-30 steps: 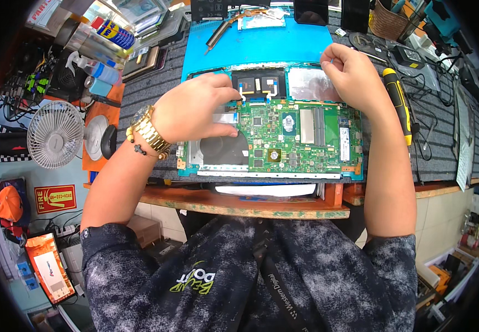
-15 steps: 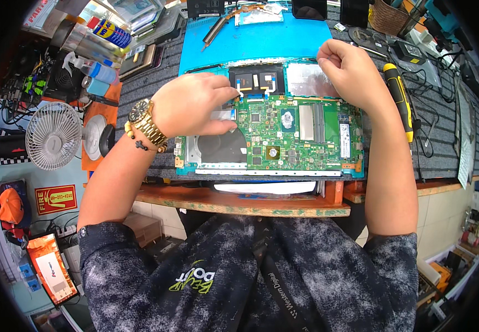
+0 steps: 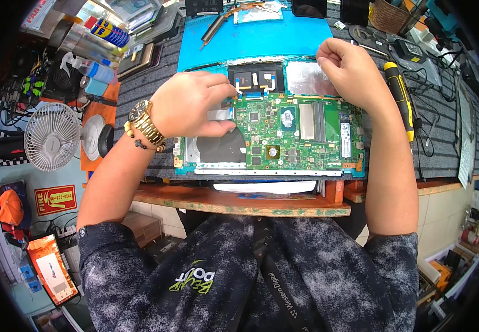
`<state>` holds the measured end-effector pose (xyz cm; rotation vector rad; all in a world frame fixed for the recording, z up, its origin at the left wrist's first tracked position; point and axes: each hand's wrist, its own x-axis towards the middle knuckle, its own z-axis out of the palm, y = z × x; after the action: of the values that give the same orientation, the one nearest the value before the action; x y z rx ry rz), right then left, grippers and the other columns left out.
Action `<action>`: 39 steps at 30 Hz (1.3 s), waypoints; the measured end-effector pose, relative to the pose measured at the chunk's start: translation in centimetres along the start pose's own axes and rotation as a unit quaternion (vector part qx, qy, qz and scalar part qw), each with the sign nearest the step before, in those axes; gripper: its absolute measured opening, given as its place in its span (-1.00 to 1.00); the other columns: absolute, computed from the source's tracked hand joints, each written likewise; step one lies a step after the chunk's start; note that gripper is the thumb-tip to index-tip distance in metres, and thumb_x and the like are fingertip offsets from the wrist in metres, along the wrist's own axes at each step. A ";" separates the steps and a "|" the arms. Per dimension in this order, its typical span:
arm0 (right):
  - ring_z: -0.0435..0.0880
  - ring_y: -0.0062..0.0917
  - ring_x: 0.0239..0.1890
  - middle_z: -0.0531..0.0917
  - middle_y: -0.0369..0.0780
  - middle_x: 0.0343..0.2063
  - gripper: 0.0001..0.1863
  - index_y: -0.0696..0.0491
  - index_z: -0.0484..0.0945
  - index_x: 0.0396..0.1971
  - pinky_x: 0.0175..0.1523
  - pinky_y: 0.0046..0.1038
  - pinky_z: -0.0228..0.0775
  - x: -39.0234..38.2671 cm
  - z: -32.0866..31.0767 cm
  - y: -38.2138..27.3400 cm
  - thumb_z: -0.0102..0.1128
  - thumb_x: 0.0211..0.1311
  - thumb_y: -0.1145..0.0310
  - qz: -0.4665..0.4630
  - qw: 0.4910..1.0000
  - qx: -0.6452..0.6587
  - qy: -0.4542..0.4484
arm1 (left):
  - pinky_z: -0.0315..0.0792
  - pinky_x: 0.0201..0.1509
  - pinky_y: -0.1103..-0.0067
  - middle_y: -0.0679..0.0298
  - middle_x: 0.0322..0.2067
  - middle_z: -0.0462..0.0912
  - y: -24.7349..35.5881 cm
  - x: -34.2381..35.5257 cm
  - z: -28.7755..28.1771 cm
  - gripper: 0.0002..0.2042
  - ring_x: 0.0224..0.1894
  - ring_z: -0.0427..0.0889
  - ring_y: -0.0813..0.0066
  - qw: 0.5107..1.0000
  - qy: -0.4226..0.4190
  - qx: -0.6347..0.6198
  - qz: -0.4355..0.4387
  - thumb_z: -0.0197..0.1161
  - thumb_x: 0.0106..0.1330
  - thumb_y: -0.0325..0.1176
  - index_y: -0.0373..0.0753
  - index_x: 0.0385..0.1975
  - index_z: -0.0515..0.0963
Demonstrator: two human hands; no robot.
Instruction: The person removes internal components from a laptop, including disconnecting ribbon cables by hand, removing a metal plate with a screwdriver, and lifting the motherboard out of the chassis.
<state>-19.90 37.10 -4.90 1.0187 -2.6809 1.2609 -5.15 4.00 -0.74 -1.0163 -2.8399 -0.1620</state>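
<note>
In front of me lies an opened laptop base with a green motherboard (image 3: 261, 119) and a silver, stick-shaped drive card (image 3: 345, 139) at its right end. My left hand (image 3: 192, 105) is over the board's left end, thumb and fingers apart around a white-and-blue ribbon cable (image 3: 220, 114). Its fingertips rest near the board's upper left corner. Beyond the board sit a dark touchpad part (image 3: 257, 77) and a silver plate (image 3: 307, 78). Over that plate's right end my right hand (image 3: 352, 72) is closed, fingers curled against the thumb; anything between them is hidden.
A blue mat (image 3: 272, 41) lies behind the laptop, with a copper heat pipe (image 3: 217, 27) on it. To the right is a yellow-and-black screwdriver (image 3: 398, 102). A white fan (image 3: 54, 135), a spray bottle (image 3: 95, 71) and a spray can (image 3: 109, 34) stand at left.
My left hand and the laptop have shifted very slightly. The right hand stays in nearly the same place, still closed.
</note>
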 end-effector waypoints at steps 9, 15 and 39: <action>0.54 -0.63 -0.43 0.62 -0.30 -0.49 -0.84 0.20 0.65 -0.20 -0.28 -0.41 0.44 0.0 0.1 0.0 0.30 0.55 0.40 -0.005 1.000 0.003 -0.004 | 0.72 -0.15 0.30 0.22 -0.21 0.77 0.1 -0.5 -0.2 -0.49 -0.21 0.80 0.09 1.000 0.000 -0.011 -0.017 0.71 0.11 -0.13 -0.16 0.04 0.74; 0.62 -0.51 -0.41 0.69 -0.21 -0.45 -0.85 0.21 0.68 -0.18 -0.23 -0.35 0.51 0.0 -0.3 -0.4 0.31 0.51 0.41 0.000 1.000 0.006 -0.015 | 0.72 -0.07 0.27 0.23 -0.22 0.77 -0.3 -0.2 0.2 -0.49 -0.14 0.81 0.13 0.999 0.023 -0.036 0.009 0.72 0.13 -0.15 -0.15 0.07 0.73; 0.77 -0.61 -0.31 0.82 -0.22 -0.38 -0.82 0.23 0.81 -0.09 -0.11 -0.42 0.66 -0.7 -0.2 -1.7 0.38 0.46 0.46 -0.084 0.983 0.057 -0.152 | 0.63 0.18 0.29 0.16 -0.09 0.73 0.3 -0.6 -0.4 -0.32 0.02 0.75 0.06 0.986 -0.005 -0.150 -0.070 0.82 0.10 -0.06 -0.25 0.11 0.59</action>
<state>-18.47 36.82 -3.83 1.5337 -2.6782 1.3358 -4.47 3.84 -0.40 -0.8631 -2.9558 -0.6169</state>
